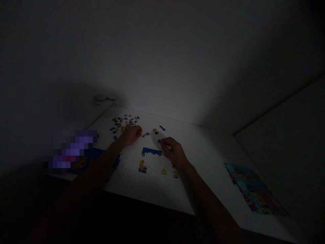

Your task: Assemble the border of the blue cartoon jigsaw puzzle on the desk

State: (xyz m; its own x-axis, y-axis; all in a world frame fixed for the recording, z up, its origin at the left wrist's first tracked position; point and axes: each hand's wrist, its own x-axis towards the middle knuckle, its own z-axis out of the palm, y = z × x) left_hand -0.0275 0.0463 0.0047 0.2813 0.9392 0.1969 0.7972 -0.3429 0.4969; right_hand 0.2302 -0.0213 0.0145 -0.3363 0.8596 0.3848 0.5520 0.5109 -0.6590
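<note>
- Head view: I am working over a white table (122, 184) in dim light, both forearms reaching in from the bottom edge.
- Left hand (130, 135): curling loosely, its fingers (138, 130) coming to rest just beside a few loose pieces (144, 135). I cannot tell whether it is gripping anything.
- Right hand (173, 152): closing, thumb and forefinger pinching a small blue piece (159, 140).
- Pile (124, 124): jigsaw pieces lying scattered beyond my left hand, toward the far corner.
- Blue-edged section (151, 151): lying joined on the table between my hands, with a second section (142, 166) lying nearer me.
- Yellow pieces (164, 171): sitting apart, just beside my right wrist.
- Picture sheet (255, 188): lying flat at the right, well away from my hands.
- Handling note: a light fingertip pinch at the piece's edges is keeping its face in sight, which matters in this poor light.
</note>
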